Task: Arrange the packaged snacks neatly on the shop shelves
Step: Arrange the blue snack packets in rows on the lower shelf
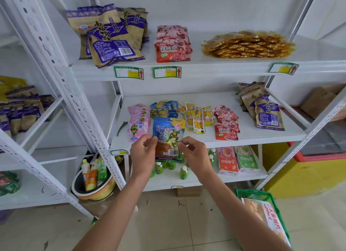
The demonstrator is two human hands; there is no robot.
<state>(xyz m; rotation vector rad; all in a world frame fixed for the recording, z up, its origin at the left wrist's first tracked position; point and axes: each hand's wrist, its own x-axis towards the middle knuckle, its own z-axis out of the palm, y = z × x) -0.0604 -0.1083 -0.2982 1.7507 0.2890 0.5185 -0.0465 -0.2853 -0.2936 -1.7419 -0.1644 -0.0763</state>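
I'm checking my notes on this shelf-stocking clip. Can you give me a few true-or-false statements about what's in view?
1. Both hands hold the blue turtle packet. True: left hand and right hand pinch its sides.
2. The gold packets lie on the middle shelf. False: they lie on the top shelf.
3. Pink turtle packets lie on the middle shelf. True.
4. The green basket sits on the top shelf. False: it is low at the right, near the floor.

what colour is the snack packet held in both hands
Mostly blue, yellow top corner: packet, head view.
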